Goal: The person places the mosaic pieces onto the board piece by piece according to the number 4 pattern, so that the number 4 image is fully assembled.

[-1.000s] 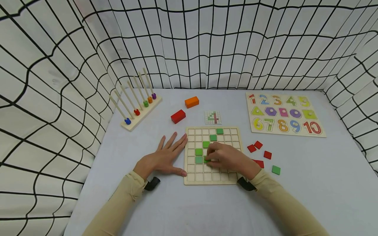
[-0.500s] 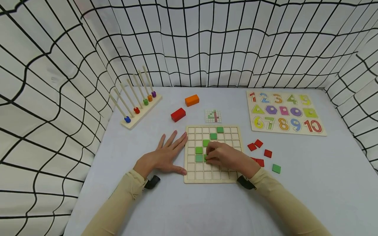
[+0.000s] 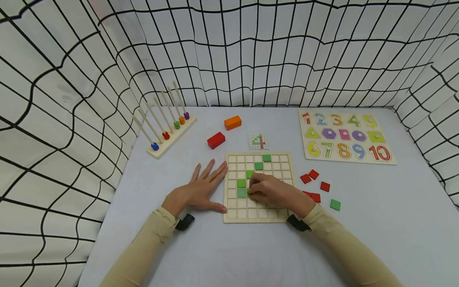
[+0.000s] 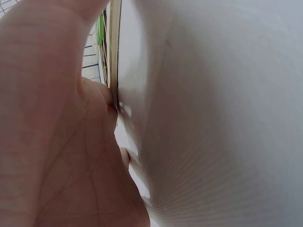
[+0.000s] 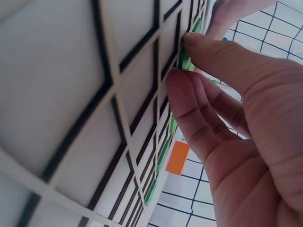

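A wooden grid board [image 3: 233, 215] lies on the white table, with several green square tiles [image 3: 241, 183] set in its cells in a stepped line. My right hand [image 3: 274, 191] is over the board's middle, and its thumb and fingertips pinch a green tile [image 5: 184, 59] at a cell beside another green one. Most of that tile is hidden by the fingers in the head view. My left hand [image 3: 201, 191] rests with fingers spread at the board's left edge, fingertip and thumb against the frame. In the left wrist view, the palm [image 4: 71, 142] fills the left side.
Several red tiles [image 3: 325, 187] and one green tile [image 3: 335, 205] lie right of the board. Behind it are a pattern card [image 3: 258, 142], a red block [image 3: 216, 140] and an orange block [image 3: 232, 122]. A peg stand [image 3: 172, 137] and a number puzzle [image 3: 348, 137] flank them; black netting surrounds the table.
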A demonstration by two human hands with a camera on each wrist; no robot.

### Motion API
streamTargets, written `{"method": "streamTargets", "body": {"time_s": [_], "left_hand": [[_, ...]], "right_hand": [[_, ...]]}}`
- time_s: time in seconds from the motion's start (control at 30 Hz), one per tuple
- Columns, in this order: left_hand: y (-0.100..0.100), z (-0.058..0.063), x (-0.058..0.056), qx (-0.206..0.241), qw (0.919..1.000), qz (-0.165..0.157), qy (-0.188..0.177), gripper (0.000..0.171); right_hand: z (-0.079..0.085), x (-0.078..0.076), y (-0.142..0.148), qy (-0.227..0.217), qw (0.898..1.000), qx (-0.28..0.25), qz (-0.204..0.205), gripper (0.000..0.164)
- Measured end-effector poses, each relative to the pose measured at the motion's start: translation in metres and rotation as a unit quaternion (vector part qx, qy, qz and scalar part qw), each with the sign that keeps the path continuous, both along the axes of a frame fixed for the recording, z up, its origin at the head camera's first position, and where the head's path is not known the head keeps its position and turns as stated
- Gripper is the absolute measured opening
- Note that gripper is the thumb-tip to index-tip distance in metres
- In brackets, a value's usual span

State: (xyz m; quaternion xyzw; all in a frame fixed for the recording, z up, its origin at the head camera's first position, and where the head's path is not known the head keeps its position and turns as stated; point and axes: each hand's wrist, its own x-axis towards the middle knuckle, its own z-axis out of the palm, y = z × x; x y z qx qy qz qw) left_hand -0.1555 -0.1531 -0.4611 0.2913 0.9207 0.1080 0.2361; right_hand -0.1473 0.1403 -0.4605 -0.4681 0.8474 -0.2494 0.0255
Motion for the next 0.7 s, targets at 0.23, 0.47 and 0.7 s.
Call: {"method": "streamTargets", "body": {"time_s": [0.23, 0.47, 0.7], "left_hand": [[0.0, -0.004, -0.001, 0.0, 1.0, 0.005, 0.0, 0.132], [0.0, -0.007, -0.001, 0.003, 1.0, 0.007, 0.001, 0.133], [0.001, -0.005, -0.001, 0.004, 1.0, 0.007, 0.003, 0.133]], "right_hand": [[0.006, 0.003, 0.006, -0.02, 1.0, 0.02, 0.002, 0.018], [0.01, 0.006, 0.026, -0.014, 1.0, 0.013, -0.001, 0.021], [0.01, 0.008, 0.048, -0.032, 0.999, 0.014, -0.027, 0.026]]}}
